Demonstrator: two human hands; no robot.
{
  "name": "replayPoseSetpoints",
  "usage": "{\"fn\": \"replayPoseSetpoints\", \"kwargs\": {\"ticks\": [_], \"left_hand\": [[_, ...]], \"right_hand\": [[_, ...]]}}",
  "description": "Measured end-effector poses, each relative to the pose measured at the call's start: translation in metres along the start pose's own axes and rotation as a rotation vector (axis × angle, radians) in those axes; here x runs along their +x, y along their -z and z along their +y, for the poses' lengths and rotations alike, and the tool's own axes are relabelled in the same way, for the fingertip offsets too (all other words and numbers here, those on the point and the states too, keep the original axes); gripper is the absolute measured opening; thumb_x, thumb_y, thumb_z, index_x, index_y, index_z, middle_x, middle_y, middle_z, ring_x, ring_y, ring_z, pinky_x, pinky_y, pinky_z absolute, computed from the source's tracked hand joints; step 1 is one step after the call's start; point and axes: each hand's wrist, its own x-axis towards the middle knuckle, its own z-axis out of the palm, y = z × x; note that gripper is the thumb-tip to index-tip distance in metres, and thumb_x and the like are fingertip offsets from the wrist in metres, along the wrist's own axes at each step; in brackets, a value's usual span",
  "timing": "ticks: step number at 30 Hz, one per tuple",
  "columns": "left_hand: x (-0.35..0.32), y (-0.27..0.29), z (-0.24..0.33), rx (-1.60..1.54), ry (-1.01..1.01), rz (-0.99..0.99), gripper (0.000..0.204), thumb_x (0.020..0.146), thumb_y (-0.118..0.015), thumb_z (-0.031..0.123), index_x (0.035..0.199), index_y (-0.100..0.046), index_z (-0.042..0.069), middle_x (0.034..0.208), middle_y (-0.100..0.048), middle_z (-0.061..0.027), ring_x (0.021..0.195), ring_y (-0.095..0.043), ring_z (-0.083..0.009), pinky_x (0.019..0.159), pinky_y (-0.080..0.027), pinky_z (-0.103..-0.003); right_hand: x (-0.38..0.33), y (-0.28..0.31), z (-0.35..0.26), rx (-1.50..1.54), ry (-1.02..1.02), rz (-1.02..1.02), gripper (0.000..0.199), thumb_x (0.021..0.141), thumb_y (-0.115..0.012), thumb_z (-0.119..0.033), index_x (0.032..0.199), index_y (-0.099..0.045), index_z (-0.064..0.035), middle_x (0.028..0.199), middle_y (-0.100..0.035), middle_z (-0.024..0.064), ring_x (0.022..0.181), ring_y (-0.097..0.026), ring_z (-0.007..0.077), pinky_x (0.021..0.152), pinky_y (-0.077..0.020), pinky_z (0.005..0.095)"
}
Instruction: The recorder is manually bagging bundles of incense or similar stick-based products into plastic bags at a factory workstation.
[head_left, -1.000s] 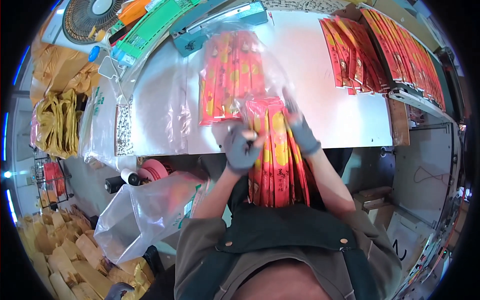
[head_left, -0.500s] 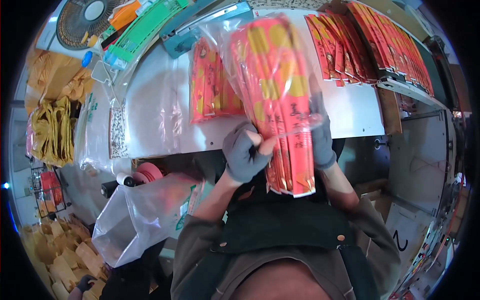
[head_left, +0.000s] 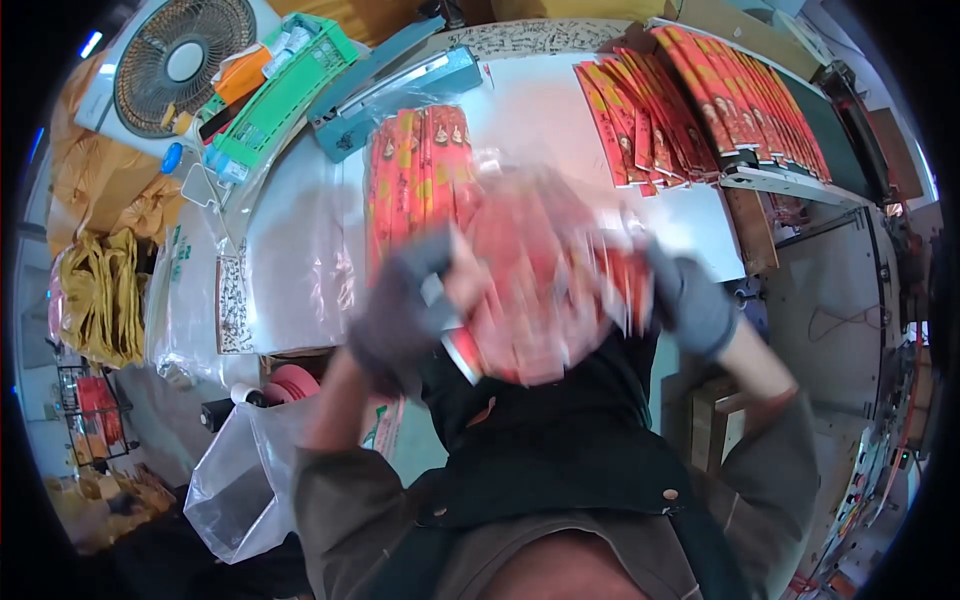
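Note:
Between my hands, at the table's near edge, is a bundle of red packets in a clear plastic bag (head_left: pixel 535 285), smeared by motion. My left hand (head_left: pixel 415 300), in a grey glove with bare fingertips, is closed on its left side. My right hand (head_left: pixel 690 300), gloved alike, grips the right side, its fingertips partly hidden by blur. Behind my left hand lies another bagged bundle of long red packets with yellow spots (head_left: pixel 418 165), flat on the white table (head_left: pixel 530 110).
Rows of red packets (head_left: pixel 735 100) stand at the back right. A blue-grey sealer-like device (head_left: pixel 410 100), a green basket (head_left: pixel 275 95) and a fan (head_left: pixel 183 62) are at the back left. Clear bags (head_left: pixel 185 300) lie at left; an open plastic bag (head_left: pixel 240 480) hangs below the table's edge.
The bagged bundle has come down toward me and turned from upright to a blurred, bunched shape. My hands have moved apart, one to each side of it.

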Motion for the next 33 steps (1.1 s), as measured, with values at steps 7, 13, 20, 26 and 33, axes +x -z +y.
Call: {"fn": "replayPoseSetpoints", "kwargs": {"ticks": [7, 13, 20, 26, 33], "left_hand": [[0.074, 0.07, 0.101, -0.166, -0.301, 0.283, 0.014, 0.077, -0.068, 0.01, 0.084, -0.057, 0.004, 0.065, -0.052, -0.0026, 0.06, -0.049, -0.0064, 0.055, -0.04, -0.022], [0.09, 0.065, 0.073, 0.629, -0.437, 0.203, 0.022, 0.075, -0.075, 0.023, 0.082, -0.06, 0.008, 0.051, -0.039, 0.0038, 0.049, -0.034, -0.0027, 0.044, -0.03, -0.022], [0.084, 0.058, 0.072, 0.721, -0.498, 0.238, 0.026, 0.066, -0.081, 0.02, 0.075, -0.063, 0.005, 0.061, -0.052, 0.0016, 0.048, -0.038, -0.0052, 0.046, -0.032, -0.022], [0.069, 0.057, 0.09, 0.723, -0.718, 0.237, 0.028, 0.058, -0.084, 0.015, 0.07, -0.062, 0.004, 0.056, -0.049, -0.0014, 0.049, -0.045, -0.0139, 0.047, -0.036, -0.026], [0.037, 0.037, -0.003, 0.114, -0.162, 0.257, 0.063, 0.068, -0.081, 0.017, 0.121, -0.05, 0.001, 0.107, -0.06, -0.0079, 0.102, -0.056, -0.0168, 0.09, -0.044, -0.032]], "right_hand": [[0.088, 0.113, -0.034, -0.113, 0.192, 0.524, 0.004, 0.087, -0.053, -0.003, 0.084, -0.052, -0.0008, 0.074, -0.056, 0.0108, 0.064, -0.056, 0.019, 0.058, -0.0441, 0.0289], [0.113, 0.121, 0.006, -0.303, 0.036, 0.262, 0.017, 0.089, -0.058, -0.011, 0.083, -0.048, 0.0009, 0.068, -0.046, 0.0028, 0.064, -0.041, 0.0088, 0.059, -0.0385, 0.0237], [0.14, 0.123, -0.008, -0.193, 0.06, 0.233, 0.034, 0.082, -0.068, -0.03, 0.085, -0.054, 0.001, 0.075, -0.052, 0.0028, 0.074, -0.049, 0.0098, 0.07, -0.0409, 0.0256], [0.165, 0.036, -0.034, -0.286, 0.477, 0.038, 0.039, 0.07, -0.066, -0.031, 0.098, -0.055, -0.0047, 0.081, -0.058, 0.012, 0.078, -0.059, 0.0323, 0.068, -0.0467, 0.0405], [0.245, 0.031, -0.029, -0.001, 0.526, 0.232, 0.018, 0.08, -0.063, -0.019, 0.086, -0.057, -0.0029, 0.058, -0.048, 0.0106, 0.05, -0.048, 0.0265, 0.049, -0.0391, 0.0325]]}}
